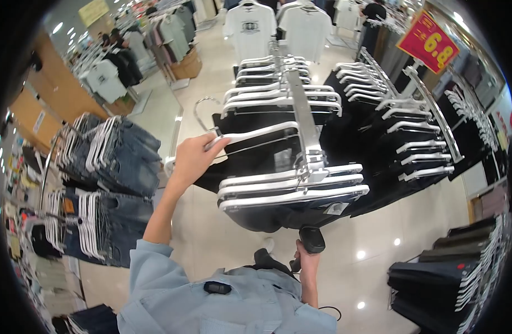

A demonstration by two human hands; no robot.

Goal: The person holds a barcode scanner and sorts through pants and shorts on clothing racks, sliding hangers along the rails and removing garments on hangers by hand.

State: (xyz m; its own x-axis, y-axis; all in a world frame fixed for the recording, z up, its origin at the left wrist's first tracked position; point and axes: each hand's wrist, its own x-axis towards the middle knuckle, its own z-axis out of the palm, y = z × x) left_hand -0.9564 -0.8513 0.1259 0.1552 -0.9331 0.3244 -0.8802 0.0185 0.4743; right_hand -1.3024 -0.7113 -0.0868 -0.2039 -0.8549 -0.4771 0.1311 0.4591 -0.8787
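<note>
Left hand [199,155] clamped on white hanger [261,132], hook above it, off the rail [301,106]. Black garment [246,162] below-right; hanger's far end could snag the rail if swung right. Right hand [308,268], well apart, wraps black handheld device [312,239]; careless lift might knock near hangers [292,192] above.

Yellow "6.8" on red sign [428,42]

jeans [130,158] left | hangers [295,197] on rail [303,119], centre | sign [431,42] right (above second rail [436,117])
</note>
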